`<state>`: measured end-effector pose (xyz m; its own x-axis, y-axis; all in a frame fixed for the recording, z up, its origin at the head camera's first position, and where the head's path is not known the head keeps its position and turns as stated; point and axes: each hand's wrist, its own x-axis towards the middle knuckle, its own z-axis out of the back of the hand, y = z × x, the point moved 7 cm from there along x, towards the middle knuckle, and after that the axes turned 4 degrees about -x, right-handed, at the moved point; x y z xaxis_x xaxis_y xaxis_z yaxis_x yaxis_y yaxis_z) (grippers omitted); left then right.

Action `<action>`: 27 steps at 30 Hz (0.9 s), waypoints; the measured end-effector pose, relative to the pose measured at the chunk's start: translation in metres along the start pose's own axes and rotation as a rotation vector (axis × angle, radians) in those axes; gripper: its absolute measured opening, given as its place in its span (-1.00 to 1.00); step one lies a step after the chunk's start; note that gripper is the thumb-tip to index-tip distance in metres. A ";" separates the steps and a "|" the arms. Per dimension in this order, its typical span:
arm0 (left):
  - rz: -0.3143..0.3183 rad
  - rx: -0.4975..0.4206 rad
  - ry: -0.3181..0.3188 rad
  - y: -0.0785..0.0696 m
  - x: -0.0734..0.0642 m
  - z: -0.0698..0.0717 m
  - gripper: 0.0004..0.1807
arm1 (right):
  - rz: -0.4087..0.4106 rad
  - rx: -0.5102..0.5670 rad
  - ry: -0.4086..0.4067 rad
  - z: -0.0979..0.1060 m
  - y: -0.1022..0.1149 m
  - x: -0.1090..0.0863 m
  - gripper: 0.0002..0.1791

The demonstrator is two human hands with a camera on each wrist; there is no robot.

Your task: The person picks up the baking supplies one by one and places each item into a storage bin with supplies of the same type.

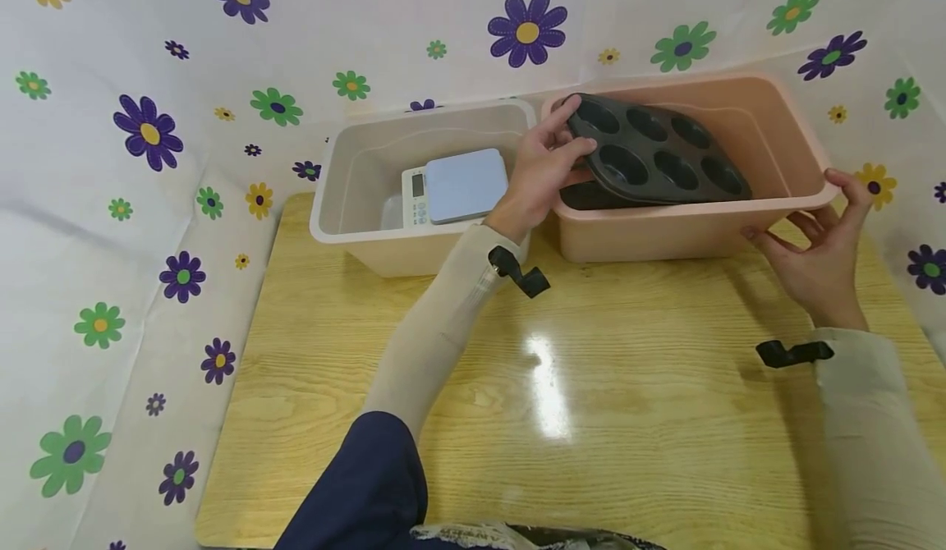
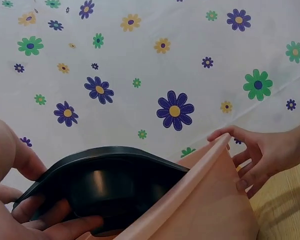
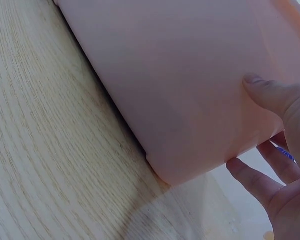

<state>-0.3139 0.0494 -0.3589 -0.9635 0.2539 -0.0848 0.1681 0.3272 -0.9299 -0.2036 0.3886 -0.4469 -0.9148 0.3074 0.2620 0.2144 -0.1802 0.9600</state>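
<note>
My left hand (image 1: 538, 171) grips the left end of a dark muffin tin (image 1: 660, 145), thumb and fingers on opposite faces. The tin has several round cups and lies tilted inside a pink plastic bin (image 1: 650, 234), its left end raised to rim height. Under that end, part of another dark item (image 1: 591, 197) shows inside the bin. At the bin's front right corner, my right hand (image 1: 824, 254) holds on, one finger over the rim. In the right wrist view its thumb (image 3: 270, 95) presses one wall while other fingers bend round the corner.
To the left, a cream bin (image 1: 392, 250) holds a kitchen scale (image 1: 466, 186) with a pale blue top. Both bins stand side by side at the back of a wooden table (image 1: 628, 386), against a flower-printed cloth (image 1: 414, 25).
</note>
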 end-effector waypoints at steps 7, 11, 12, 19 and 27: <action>0.062 0.031 -0.012 0.006 0.008 -0.011 -0.24 | 0.003 0.023 -0.001 0.000 0.001 0.001 0.11; 0.096 0.022 -0.017 0.010 0.012 -0.018 -0.23 | -0.009 0.013 -0.004 0.000 0.000 0.000 0.10; 0.099 0.031 -0.018 0.011 0.013 -0.019 -0.23 | -0.011 0.015 -0.004 0.000 -0.001 0.000 0.10; 0.125 0.076 -0.020 0.019 0.018 -0.022 -0.22 | -0.005 0.010 0.002 0.000 -0.002 -0.002 0.09; 0.231 0.197 0.072 0.019 0.020 -0.031 -0.24 | 0.021 0.054 -0.015 0.001 -0.001 -0.001 0.11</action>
<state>-0.3240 0.0886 -0.3671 -0.8860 0.3671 -0.2832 0.3306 0.0720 -0.9410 -0.2023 0.3897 -0.4480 -0.9045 0.3184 0.2836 0.2523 -0.1365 0.9580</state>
